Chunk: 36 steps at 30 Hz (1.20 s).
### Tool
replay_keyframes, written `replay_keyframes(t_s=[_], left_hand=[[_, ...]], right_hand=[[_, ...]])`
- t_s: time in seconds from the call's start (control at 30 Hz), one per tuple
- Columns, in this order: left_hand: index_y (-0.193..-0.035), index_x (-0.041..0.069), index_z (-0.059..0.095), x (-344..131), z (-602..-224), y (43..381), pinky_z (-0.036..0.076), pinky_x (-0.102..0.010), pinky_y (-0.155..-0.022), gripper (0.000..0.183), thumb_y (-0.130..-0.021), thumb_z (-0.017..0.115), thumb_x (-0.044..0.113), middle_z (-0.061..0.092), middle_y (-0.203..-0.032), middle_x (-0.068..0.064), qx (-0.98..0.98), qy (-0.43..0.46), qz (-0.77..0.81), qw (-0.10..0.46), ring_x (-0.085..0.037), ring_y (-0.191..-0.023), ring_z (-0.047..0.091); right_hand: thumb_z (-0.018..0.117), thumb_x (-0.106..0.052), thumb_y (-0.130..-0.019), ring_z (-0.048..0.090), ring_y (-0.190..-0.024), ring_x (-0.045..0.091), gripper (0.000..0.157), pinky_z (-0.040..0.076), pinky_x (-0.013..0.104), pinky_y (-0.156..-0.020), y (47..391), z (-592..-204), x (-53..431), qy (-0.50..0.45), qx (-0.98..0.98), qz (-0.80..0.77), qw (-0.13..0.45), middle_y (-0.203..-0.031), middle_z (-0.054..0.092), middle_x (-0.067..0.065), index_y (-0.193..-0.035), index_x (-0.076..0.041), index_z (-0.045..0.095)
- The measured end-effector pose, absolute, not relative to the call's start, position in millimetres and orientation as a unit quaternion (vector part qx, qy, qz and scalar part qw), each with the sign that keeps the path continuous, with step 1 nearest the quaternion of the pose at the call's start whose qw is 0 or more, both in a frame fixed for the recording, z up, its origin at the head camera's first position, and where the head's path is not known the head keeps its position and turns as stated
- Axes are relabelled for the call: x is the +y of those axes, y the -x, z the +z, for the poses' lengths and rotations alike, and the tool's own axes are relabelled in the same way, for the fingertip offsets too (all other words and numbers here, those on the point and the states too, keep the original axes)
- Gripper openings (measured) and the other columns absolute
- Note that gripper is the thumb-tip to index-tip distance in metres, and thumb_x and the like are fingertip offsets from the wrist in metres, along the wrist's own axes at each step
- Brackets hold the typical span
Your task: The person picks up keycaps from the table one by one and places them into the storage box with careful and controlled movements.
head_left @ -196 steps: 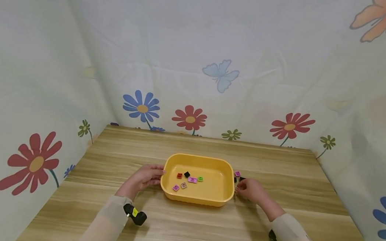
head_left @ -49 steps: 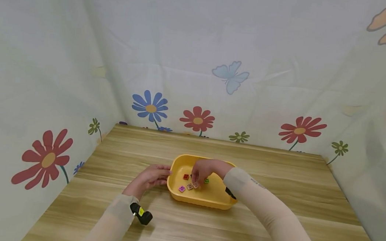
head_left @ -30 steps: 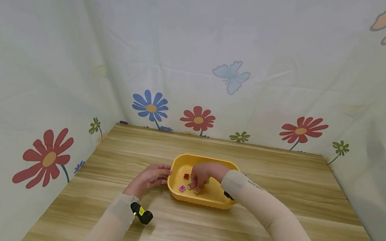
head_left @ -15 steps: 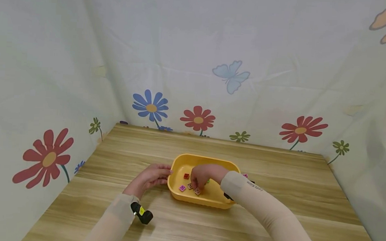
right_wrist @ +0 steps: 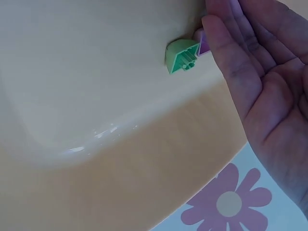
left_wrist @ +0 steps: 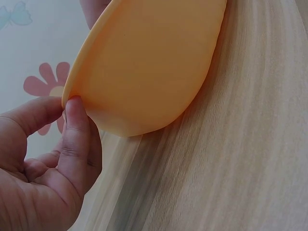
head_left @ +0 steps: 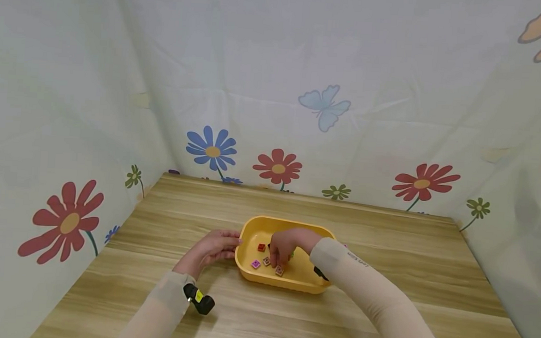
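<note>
My left hand (head_left: 214, 245) pinches the left rim of a yellow tray (head_left: 286, 284); in the left wrist view the thumb and fingers of the left hand (left_wrist: 62, 159) grip its edge. Over the tray's middle, my right hand (head_left: 284, 245) points down with its fingertips on a small beige keycap (head_left: 280, 270). That keycap lies hollow side up. Left of it are another beige keycap (head_left: 266, 261), a pink keycap (head_left: 256, 264) and a red keycap (head_left: 261, 247). A green keycap (right_wrist: 183, 55) and a purple keycap (right_wrist: 205, 44) sit by the right hand (right_wrist: 269, 82); its fingertips are cut off there.
The tray stands on a wood-grain table (head_left: 194, 205). Beyond its right side, a bit of a pink keycap (head_left: 345, 246) shows past the right sleeve (head_left: 375, 284). A flower-printed cloth (head_left: 257, 85) closes off the back and sides.
Earlier, the right hand was at keycaps outside the tray's right side. It has since come into the tray, and the beige keycap at its fingertips has shifted slightly nearer and rightward. Left hand still holds the rim.
</note>
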<state>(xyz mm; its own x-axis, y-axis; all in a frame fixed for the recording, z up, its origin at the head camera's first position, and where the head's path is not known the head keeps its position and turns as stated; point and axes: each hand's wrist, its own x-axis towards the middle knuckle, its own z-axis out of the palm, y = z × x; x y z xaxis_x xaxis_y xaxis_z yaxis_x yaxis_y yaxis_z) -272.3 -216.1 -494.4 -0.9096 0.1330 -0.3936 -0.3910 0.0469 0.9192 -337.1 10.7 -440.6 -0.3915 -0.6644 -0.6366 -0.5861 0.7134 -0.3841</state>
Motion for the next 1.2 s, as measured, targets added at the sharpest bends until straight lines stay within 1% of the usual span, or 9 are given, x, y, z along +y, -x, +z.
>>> replay_keyframes(t_s=[0.17,0.23,0.3,0.4,0.5,0.63,0.83,1.03,1.2], left_hand=[[-0.139,-0.011,0.053,-215,-495,273,0.060,-0.018,-0.067,0.044,-0.099,0.061,0.007,0.074,-0.104,-0.011,0.703,0.102,0.678,0.189,-0.010,-0.080,0.068],[-0.139,-0.011,0.053,-214,-495,273,0.060,-0.019,-0.068,0.044,-0.100,0.062,0.008,0.074,-0.109,-0.014,0.706,0.103,0.675,0.188,-0.010,-0.081,0.067],[-0.138,-0.011,0.054,-214,-494,273,0.060,-0.019,-0.068,0.044,-0.100,0.062,0.008,0.074,-0.112,-0.015,0.707,0.103,0.675,0.187,-0.010,-0.081,0.067],[-0.138,-0.012,0.053,-213,-494,273,0.060,-0.019,-0.068,0.044,-0.100,0.062,0.007,0.074,-0.108,-0.013,0.706,0.100,0.677,0.186,-0.009,-0.079,0.067],[-0.139,-0.013,0.052,-213,-494,273,0.059,-0.017,-0.066,0.045,-0.099,0.062,0.007,0.074,-0.098,-0.006,0.702,0.095,0.680,0.187,-0.008,-0.077,0.066],[-0.140,-0.012,0.051,-213,-495,272,0.058,-0.016,-0.064,0.046,-0.099,0.062,0.007,0.072,-0.090,-0.001,0.701,0.091,0.682,0.189,-0.007,-0.075,0.066],[-0.141,-0.012,0.051,-213,-493,271,0.057,-0.016,-0.064,0.047,-0.099,0.062,0.008,0.073,-0.092,-0.002,0.704,0.092,0.679,0.189,-0.007,-0.076,0.066],[-0.141,-0.012,0.050,-213,-492,271,0.058,-0.016,-0.063,0.048,-0.099,0.063,0.008,0.072,-0.092,-0.002,0.700,0.098,0.681,0.189,-0.007,-0.074,0.065],[-0.139,-0.012,0.052,-214,-492,271,0.058,-0.017,-0.063,0.046,-0.099,0.062,0.007,0.073,-0.093,-0.003,0.702,0.103,0.679,0.186,-0.007,-0.073,0.065]], right_hand=[[0.073,-0.002,-0.091,0.053,-0.075,0.006,0.016,0.046,0.018,-0.069,341,-435,12,0.386,0.827,-0.054,0.405,-0.093,0.072,0.001,-0.105,-0.005,0.079],[0.072,-0.003,-0.092,0.055,-0.077,0.005,0.016,0.051,0.019,-0.072,342,-428,13,0.386,0.831,-0.056,0.396,-0.094,0.072,0.001,-0.106,-0.006,0.079],[0.073,-0.006,-0.092,0.059,-0.079,0.005,0.015,0.057,0.023,-0.080,343,-420,15,0.385,0.837,-0.059,0.385,-0.094,0.073,-0.001,-0.106,-0.008,0.079],[0.074,-0.008,-0.093,0.062,-0.084,0.006,0.015,0.060,0.030,-0.090,345,-406,20,0.377,0.847,-0.067,0.368,-0.097,0.075,-0.001,-0.106,-0.009,0.079],[0.072,-0.008,-0.094,0.060,-0.084,0.007,0.016,0.059,0.028,-0.090,347,-396,28,0.380,0.853,-0.069,0.351,-0.099,0.076,-0.001,-0.108,-0.009,0.078],[0.069,-0.008,-0.095,0.058,-0.081,0.006,0.016,0.055,0.021,-0.082,345,-384,44,0.378,0.860,-0.081,0.332,-0.097,0.076,0.000,-0.109,-0.007,0.077],[0.070,-0.008,-0.095,0.060,-0.078,0.005,0.015,0.056,0.020,-0.079,339,-372,69,0.374,0.864,-0.118,0.315,-0.096,0.077,0.004,-0.108,-0.003,0.076],[0.069,-0.008,-0.096,0.066,-0.085,0.006,0.020,0.060,0.024,-0.084,335,-372,91,0.376,0.861,-0.168,0.297,-0.102,0.077,0.008,-0.113,0.001,0.074],[0.069,-0.011,-0.097,0.067,-0.088,0.007,0.023,0.061,0.028,-0.088,333,-376,109,0.364,0.868,-0.203,0.269,-0.104,0.077,0.008,-0.116,0.002,0.073]])
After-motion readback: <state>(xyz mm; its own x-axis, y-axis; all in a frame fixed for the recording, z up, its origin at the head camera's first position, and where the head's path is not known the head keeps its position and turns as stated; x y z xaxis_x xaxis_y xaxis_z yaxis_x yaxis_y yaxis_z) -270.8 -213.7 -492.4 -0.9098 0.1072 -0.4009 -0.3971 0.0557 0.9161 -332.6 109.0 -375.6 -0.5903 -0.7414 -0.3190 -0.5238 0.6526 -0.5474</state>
